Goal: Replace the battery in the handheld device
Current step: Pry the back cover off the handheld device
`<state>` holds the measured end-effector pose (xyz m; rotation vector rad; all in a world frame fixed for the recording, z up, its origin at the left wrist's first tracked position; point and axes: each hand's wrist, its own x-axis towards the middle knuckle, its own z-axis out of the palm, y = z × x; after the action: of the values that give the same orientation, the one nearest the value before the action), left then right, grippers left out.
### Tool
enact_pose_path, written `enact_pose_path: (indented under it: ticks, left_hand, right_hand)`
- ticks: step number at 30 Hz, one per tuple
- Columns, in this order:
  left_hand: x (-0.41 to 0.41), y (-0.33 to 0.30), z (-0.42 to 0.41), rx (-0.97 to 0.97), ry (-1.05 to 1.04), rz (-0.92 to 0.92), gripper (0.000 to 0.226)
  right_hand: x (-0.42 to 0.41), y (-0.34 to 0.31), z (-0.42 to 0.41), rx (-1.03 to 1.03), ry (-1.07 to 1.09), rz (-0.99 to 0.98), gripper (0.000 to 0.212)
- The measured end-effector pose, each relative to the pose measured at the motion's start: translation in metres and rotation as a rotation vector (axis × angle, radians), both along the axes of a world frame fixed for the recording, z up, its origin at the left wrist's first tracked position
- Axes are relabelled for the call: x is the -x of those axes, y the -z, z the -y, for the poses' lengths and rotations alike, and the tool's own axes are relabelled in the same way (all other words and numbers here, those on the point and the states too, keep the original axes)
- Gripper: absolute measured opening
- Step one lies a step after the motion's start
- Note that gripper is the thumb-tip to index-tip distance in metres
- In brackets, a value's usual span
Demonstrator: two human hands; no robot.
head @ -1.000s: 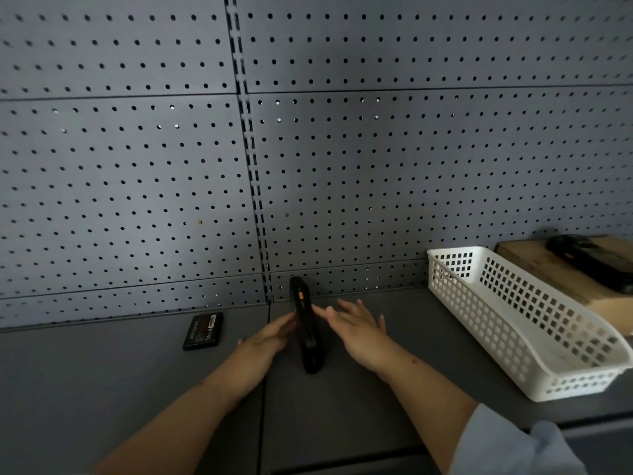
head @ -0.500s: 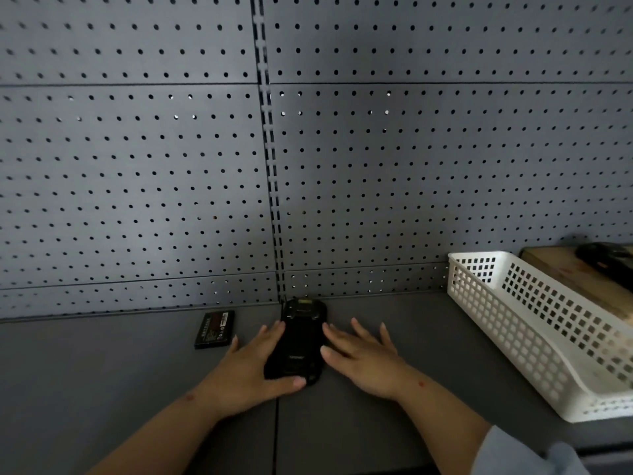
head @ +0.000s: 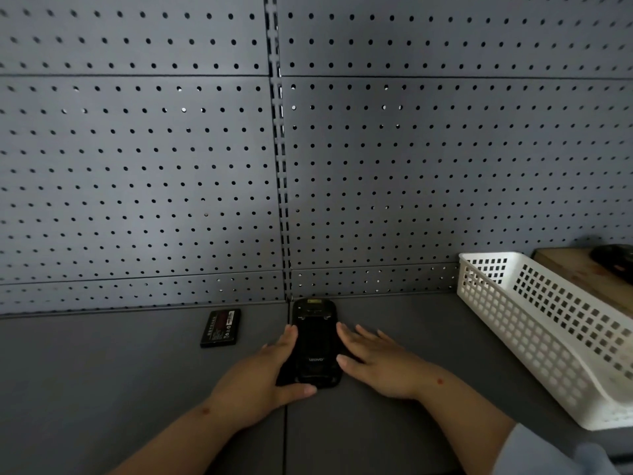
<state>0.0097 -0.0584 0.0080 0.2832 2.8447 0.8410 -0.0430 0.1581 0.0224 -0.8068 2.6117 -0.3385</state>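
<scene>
A black handheld device (head: pixel 314 341) lies flat on the grey shelf, back side up, close to the pegboard wall. My left hand (head: pixel 260 378) rests against its left edge, thumb curled under its near end. My right hand (head: pixel 376 358) lies flat along its right edge, fingers spread and touching it. A black flat battery (head: pixel 221 327) with a red label lies on the shelf to the left of the device, apart from both hands.
A white perforated plastic basket (head: pixel 534 323) stands at the right. Behind it sits a brown cardboard box (head: pixel 579 272) with another dark device (head: pixel 615 262) on top. A grey pegboard wall (head: pixel 171 166) rises right behind the shelf.
The device stood on its edge between my hands a second ago; it now lies flat on its front. Both hands stayed beside it.
</scene>
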Motion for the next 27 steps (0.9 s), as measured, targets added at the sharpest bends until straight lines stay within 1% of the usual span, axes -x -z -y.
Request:
enact_pose_path:
  ticks: [2,5,8,11,12,13,15,16,18,19,21,22,25,27]
  left_hand:
    - [-0.001,0.000,-0.003,0.025,-0.006,-0.025,0.117]
    - [-0.002,0.004,-0.007,0.053,-0.031,-0.063,0.106]
    - [-0.001,0.005,-0.006,0.050,-0.033,-0.061,0.117]
    - [0.001,0.006,-0.004,0.020,-0.042,-0.097,0.113]
    - [0.000,0.005,-0.004,0.019,-0.041,-0.108,0.119]
    - [0.000,0.004,-0.004,0.029,-0.038,-0.111,0.126]
    - [-0.001,0.002,-0.005,0.039,-0.044,-0.115,0.130]
    - [-0.001,0.002,-0.005,0.038,-0.047,-0.122,0.127]
    - [-0.001,0.002,-0.006,0.046,-0.050,-0.133,0.115]
    - [-0.001,0.002,-0.006,0.049,-0.055,-0.129,0.115]
    - [-0.002,0.001,-0.006,0.062,-0.054,-0.111,0.124]
    - [-0.002,0.001,-0.006,0.066,-0.055,-0.108,0.122]
    - [-0.002,0.000,-0.008,0.066,-0.066,-0.131,0.103]
    - [-0.003,-0.001,-0.008,0.070,-0.058,-0.134,0.105]
  right_hand:
    - [0.001,-0.002,-0.001,0.001,-0.009,0.017,0.062]
    - [0.001,-0.008,-0.004,0.029,-0.005,0.068,0.061]
    - [0.004,-0.012,-0.005,0.034,-0.016,0.122,0.063]
    - [0.016,-0.016,-0.010,0.031,0.004,0.174,0.064]
    - [0.022,-0.018,-0.011,0.038,0.013,0.154,0.062]
    - [0.028,-0.021,-0.010,0.052,0.020,0.094,0.057]
    - [0.042,-0.027,-0.003,0.105,0.041,-0.103,0.047]
    - [0.048,-0.029,0.003,0.130,0.043,-0.191,0.046]
    - [0.057,-0.031,0.016,0.131,0.014,-0.290,0.051]
    - [0.061,-0.030,0.021,0.107,-0.020,-0.309,0.053]
    - [0.068,-0.029,0.028,0.043,-0.107,-0.315,0.053]
    - [0.071,-0.029,0.030,0.017,-0.148,-0.312,0.052]
    - [0.079,-0.032,0.029,-0.042,-0.239,-0.319,0.050]
    - [0.082,-0.034,0.027,-0.092,-0.295,-0.334,0.050]
